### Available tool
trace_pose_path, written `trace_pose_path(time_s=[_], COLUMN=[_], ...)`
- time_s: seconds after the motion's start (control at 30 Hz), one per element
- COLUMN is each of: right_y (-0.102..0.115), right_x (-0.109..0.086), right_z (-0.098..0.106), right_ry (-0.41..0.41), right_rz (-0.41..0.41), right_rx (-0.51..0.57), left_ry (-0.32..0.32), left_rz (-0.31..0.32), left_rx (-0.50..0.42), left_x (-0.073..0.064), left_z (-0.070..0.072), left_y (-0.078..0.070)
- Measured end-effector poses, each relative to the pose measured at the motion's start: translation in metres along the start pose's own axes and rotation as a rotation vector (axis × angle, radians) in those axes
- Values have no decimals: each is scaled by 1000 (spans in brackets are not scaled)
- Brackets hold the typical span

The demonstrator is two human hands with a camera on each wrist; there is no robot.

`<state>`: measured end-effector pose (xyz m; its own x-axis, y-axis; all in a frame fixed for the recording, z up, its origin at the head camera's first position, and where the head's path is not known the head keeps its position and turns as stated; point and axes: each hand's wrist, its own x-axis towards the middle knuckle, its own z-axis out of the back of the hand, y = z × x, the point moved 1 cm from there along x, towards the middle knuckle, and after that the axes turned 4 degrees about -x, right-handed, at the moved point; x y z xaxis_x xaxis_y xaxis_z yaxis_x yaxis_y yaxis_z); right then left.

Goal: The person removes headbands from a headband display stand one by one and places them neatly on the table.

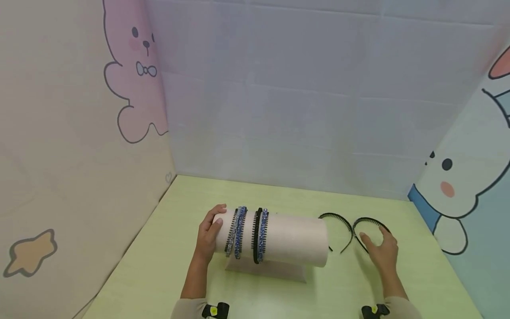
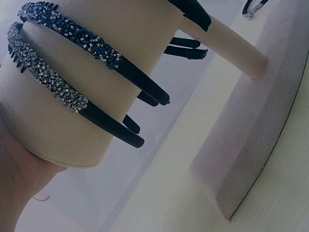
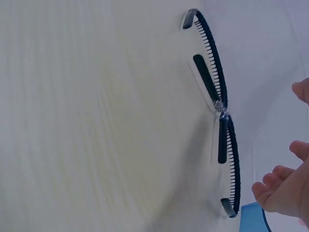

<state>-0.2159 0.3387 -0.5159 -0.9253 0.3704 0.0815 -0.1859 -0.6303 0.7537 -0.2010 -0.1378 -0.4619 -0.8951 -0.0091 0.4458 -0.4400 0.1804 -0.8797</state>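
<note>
Four hairbands (image 1: 240, 232) on roll (image 1: 296, 239) — left hand (image 1: 207, 234) clamped on its left end; right hand (image 1: 384, 252) near loose band (image 1: 367, 219) — thumb and fingers apart.

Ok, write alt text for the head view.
A person's left hand grips one end of a pale cylindrical stand bearing four headbands, some glittery. The right hand, fingers apart, is near two more headbands on a pale green table.

Beige sleeves (image 1: 187, 309), black wrist devices (image 1: 224, 310), yellow markings (image 1: 214, 311)
</note>
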Motion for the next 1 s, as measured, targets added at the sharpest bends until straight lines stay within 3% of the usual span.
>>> trace_pose_path(time_s=[0.27, 0.57, 0.7, 0.77, 1.0], right_y=[28, 58, 75, 83, 104], right_x=[-21, -45, -52, -56, -66], right_z=[0, 8, 15, 18, 20], right_ry=[-12, 35, 30, 17, 29], right_rz=[38, -5, 26, 44, 160], right_rx=[183, 266, 309, 367, 781], left_ry=[0, -3, -4, -6, -9], left_rz=[-8, 1, 1, 2, 0], left_rx=[16, 17, 15, 16, 15], left_x=[2, 0, -1, -1, 0], left_z=[1, 1, 2, 1, 0], left_y=[0, -3, -2, -1, 0])
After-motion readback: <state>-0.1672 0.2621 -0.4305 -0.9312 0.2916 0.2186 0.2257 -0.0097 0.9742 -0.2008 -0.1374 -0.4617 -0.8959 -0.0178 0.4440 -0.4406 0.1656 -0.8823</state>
